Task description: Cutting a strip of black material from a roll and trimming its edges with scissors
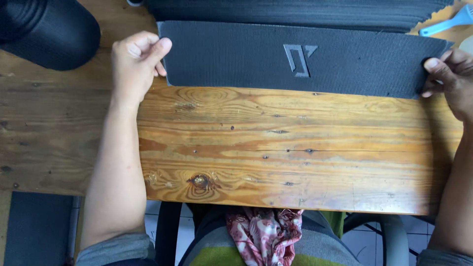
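A long dark grey textured sheet [236,59] with a raised angular emblem [298,59] lies across the far half of a wooden table [276,148]. My left hand [135,61] pinches the sheet's left end between thumb and fingers. At the sheet's right end, my right hand [451,79] grips the corner the same way. The sheet is held flat and stretched between both hands.
Behind the sheet lies a stack of similar dark sheets [295,12]. A black rounded object [47,29] sits at the far left corner. A light blue plastic tool [446,24] rests at the far right. A red patterned cloth [263,234] lies on my lap below the table edge.
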